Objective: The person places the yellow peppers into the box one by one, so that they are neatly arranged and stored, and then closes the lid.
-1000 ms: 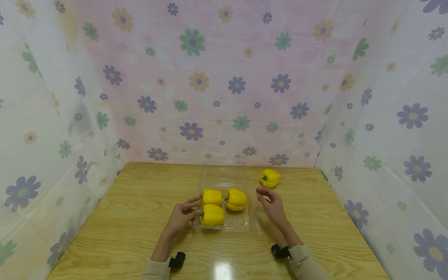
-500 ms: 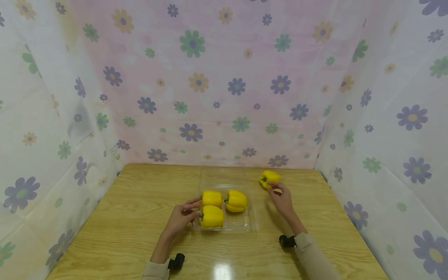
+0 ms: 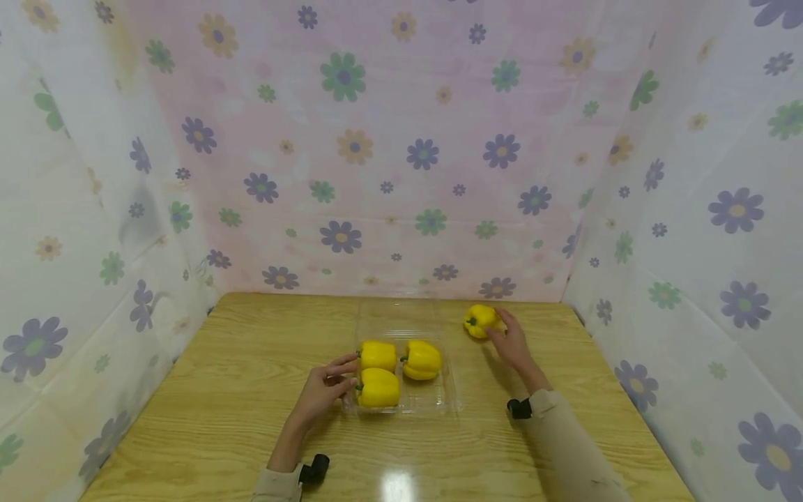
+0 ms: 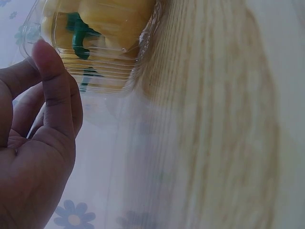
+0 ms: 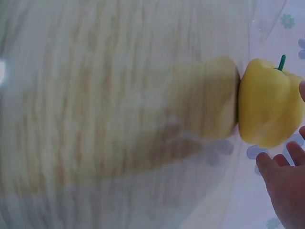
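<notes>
Peppers fill most of what we see: three yellow ones sit inside a clear plastic clamshell tray (image 3: 449,404) at the centre of a wooden table (image 3: 207,390), and a fourth, the loose yellow pepper (image 3: 479,320), lies on the bare wood at about two o'clock from the tray, well apart from it. Our right hand (image 3: 511,343) reaches out to that loose pepper, fingers spread and relaxed, their tips at its right side; in the right wrist view the fingers (image 5: 286,157) are just beside the pepper (image 5: 269,102), and we cannot tell whether they touch it. Our left hand (image 3: 323,390) rests at the tray's nine o'clock edge, thumb and fingers lightly curled against the plastic wall beside the nearest pepper (image 3: 378,388). From the left wrist view the thumb (image 4: 55,90) lies along the tray's clear corner (image 4: 138,47). Flower-printed cloth (image 3: 401,153) hangs behind the table and on both sides.
</notes>
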`<state>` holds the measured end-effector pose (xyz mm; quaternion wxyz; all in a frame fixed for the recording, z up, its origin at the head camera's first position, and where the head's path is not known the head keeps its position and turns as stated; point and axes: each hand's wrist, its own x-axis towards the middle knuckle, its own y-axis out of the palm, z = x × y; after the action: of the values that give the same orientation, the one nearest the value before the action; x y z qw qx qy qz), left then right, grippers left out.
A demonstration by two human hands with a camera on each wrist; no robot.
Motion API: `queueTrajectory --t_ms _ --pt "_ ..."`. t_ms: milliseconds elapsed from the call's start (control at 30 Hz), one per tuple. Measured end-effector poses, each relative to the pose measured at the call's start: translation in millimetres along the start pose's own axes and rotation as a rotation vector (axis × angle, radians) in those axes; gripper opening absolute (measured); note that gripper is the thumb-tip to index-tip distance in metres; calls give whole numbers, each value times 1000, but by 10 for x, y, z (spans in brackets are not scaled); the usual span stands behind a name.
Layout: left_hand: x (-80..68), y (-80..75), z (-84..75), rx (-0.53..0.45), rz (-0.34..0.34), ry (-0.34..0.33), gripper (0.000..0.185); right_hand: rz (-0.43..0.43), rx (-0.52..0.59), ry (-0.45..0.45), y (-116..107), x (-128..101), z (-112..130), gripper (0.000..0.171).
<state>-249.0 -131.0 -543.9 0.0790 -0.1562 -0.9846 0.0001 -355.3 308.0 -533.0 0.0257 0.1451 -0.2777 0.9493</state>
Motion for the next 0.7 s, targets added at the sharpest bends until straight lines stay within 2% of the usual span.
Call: queueTrajectory --t_ms 100,333,567,700 --pt "-5 -1 -12 -1 1 1 40 18 -8 16 28 8 -44 61" --pt "0 -3 -2 -5 3 -5 41 -16 -78 -14 68 -6 -72 58" --pt "24 -16 33 -7 6 5 41 93 -24 62 97 -7 -59 71" --pt "21 -21 36 -5 2 2 42 126 19 108 155 -1 -58 77"
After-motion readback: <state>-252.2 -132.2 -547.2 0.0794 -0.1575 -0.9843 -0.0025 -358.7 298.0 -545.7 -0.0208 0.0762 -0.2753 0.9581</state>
